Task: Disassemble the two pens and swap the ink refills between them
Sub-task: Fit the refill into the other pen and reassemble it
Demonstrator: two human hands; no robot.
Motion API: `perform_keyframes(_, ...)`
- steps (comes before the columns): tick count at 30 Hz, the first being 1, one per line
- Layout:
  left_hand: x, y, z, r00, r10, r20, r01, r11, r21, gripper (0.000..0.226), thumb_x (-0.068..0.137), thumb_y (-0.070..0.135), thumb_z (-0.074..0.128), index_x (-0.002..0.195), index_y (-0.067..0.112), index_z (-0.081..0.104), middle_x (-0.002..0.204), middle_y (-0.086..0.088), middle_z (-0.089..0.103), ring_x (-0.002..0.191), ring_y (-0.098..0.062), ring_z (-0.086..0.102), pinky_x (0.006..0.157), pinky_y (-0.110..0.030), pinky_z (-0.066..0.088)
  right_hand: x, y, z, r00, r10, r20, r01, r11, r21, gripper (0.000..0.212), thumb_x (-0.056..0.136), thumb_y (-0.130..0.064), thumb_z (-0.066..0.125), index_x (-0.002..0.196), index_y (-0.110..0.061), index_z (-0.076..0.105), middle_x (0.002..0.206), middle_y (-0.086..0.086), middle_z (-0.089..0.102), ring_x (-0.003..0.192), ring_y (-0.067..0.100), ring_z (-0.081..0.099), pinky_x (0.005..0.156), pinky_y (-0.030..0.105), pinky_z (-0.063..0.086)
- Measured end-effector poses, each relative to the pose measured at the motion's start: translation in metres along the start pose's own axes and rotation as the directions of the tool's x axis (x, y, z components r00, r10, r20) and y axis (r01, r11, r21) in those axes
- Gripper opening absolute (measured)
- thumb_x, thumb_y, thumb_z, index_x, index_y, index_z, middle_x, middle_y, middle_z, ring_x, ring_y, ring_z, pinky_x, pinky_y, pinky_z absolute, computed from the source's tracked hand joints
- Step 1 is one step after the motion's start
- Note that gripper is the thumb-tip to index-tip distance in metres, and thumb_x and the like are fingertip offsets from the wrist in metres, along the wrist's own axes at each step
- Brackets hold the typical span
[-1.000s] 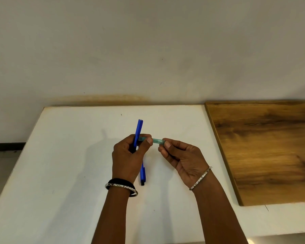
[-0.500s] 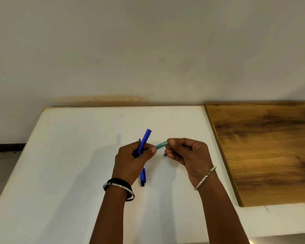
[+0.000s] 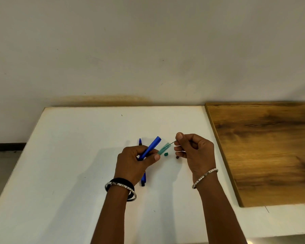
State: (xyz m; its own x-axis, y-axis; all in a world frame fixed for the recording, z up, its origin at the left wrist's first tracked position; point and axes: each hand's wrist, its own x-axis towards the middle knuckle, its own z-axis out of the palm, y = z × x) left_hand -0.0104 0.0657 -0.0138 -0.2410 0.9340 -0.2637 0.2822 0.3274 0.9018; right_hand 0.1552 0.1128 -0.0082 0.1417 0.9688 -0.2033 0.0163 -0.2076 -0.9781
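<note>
The right grip (image 3: 197,152) pinches the thin dark refill (image 3: 173,142) narrowly between thumb and forefinger, the other fingers curled beneath. From that pinch the refill runs down and to the left, straight into the mouth of the teal barrel (image 3: 164,148), whose long axis follows the same slant. The barrel's other end sits in the left grip (image 3: 136,164), clamped under the thumb together with a blue barrel (image 3: 152,146) that slants up beside it. The pull, as I judge it, should go along that axis, up and to the right, away from the left grip. The teal barrel looks translucent and pale, with the refill showing as a dark line inside. Just below it on the white worktop (image 3: 77,155) lies a small green piece (image 3: 165,154), and nearer the right grip a small dark piece (image 3: 177,157). Under the left grip lies a blue pen (image 3: 143,178).
</note>
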Motion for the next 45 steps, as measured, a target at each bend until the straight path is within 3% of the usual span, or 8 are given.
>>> perform_keyframes(4,0.000,-0.003,0.000,1.000,-0.008,0.001,0.008,1.000,0.027,0.013,0.071,0.033,0.079,0.083,0.030,0.077,0.080,0.010,0.073,0.085,-0.006,0.065,0.072,-0.015,0.044,0.001,0.003,0.000,0.995,-0.018,-0.102,0.018,1.000,-0.002,0.014,0.083,-0.029,0.071,0.080,-0.016,0.071,0.070,0.003,0.073,0.056,0.012,0.069,0.052,0.021,0.056)
perform_keyframes(8,0.001,-0.007,-0.001,0.997,-0.039,-0.063,0.049,0.986,0.160,0.008,0.070,0.038,0.079,0.074,0.035,0.072,0.074,0.012,0.071,0.074,-0.008,0.065,0.065,-0.021,0.049,0.003,0.005,-0.005,0.974,-0.014,-0.227,0.018,1.000,0.015,0.017,0.085,-0.032,0.070,0.081,-0.016,0.070,0.072,0.004,0.072,0.055,0.011,0.068,0.051,0.020,0.055)
perform_keyframes(14,-0.002,-0.003,0.008,0.986,-0.029,-0.162,0.087,0.929,0.361,0.020,0.071,0.049,0.073,0.076,0.029,0.070,0.067,0.007,0.068,0.063,-0.014,0.063,0.059,-0.028,0.052,0.004,0.006,-0.004,0.972,0.011,-0.236,-0.006,1.000,0.021,0.015,0.085,-0.032,0.069,0.080,-0.018,0.070,0.072,0.003,0.072,0.056,0.010,0.068,0.051,0.020,0.055)
perform_keyframes(24,0.001,-0.007,0.005,0.996,-0.065,-0.057,0.069,0.994,0.084,0.009,0.068,0.038,0.080,0.071,0.033,0.074,0.072,0.007,0.073,0.075,-0.015,0.068,0.071,-0.029,0.054,0.005,0.009,-0.004,0.978,-0.015,-0.210,0.010,1.000,-0.026,0.018,0.083,-0.033,0.071,0.084,-0.015,0.072,0.073,0.005,0.073,0.061,0.012,0.069,0.055,0.022,0.056)
perform_keyframes(35,0.003,-0.007,0.008,0.998,-0.048,-0.046,0.051,0.996,0.070,0.009,0.068,0.037,0.081,0.071,0.037,0.073,0.073,0.011,0.072,0.076,-0.008,0.067,0.065,-0.019,0.047,0.007,0.009,-0.007,0.978,-0.059,-0.201,0.053,0.998,-0.033,0.019,0.084,-0.031,0.070,0.085,-0.012,0.072,0.071,0.003,0.072,0.057,0.005,0.068,0.050,0.015,0.052)
perform_keyframes(45,0.006,-0.008,0.008,0.998,-0.050,-0.039,0.053,0.997,0.061,0.010,0.068,0.037,0.080,0.075,0.035,0.074,0.076,0.012,0.072,0.077,-0.006,0.066,0.065,-0.017,0.044,0.006,0.006,-0.002,0.995,-0.086,-0.056,0.081,0.994,-0.072,0.005,0.085,-0.026,0.070,0.080,-0.025,0.071,0.072,-0.003,0.073,0.063,0.007,0.070,0.053,0.017,0.055)
